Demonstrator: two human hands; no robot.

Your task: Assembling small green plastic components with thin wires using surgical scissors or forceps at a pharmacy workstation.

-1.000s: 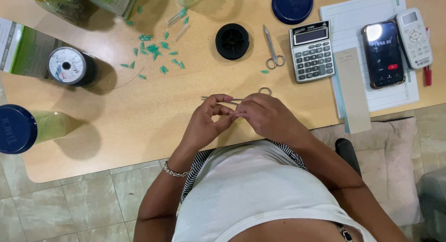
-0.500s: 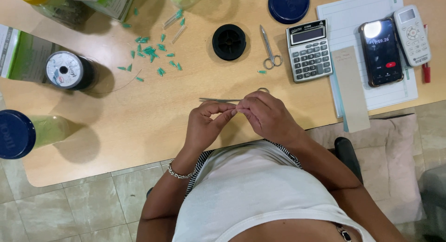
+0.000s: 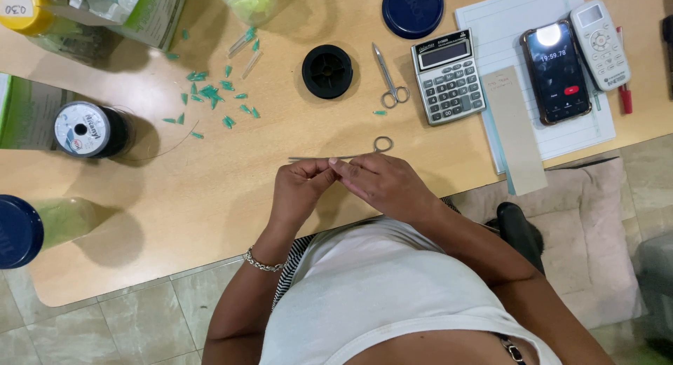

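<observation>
While the left hand (image 3: 298, 190) and right hand (image 3: 382, 186) pinch fingertips together over the table (image 3: 210, 197), probably on something tiny, long forceps (image 3: 336, 155) lie just beyond; steady threading seems needed.

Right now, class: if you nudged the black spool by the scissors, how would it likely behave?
The black spool lies flat on its round face, so it would probably slide rather than roll. It looks like light plastic, likely easy to lift. Stood on edge, it might roll toward the scissors.
</observation>
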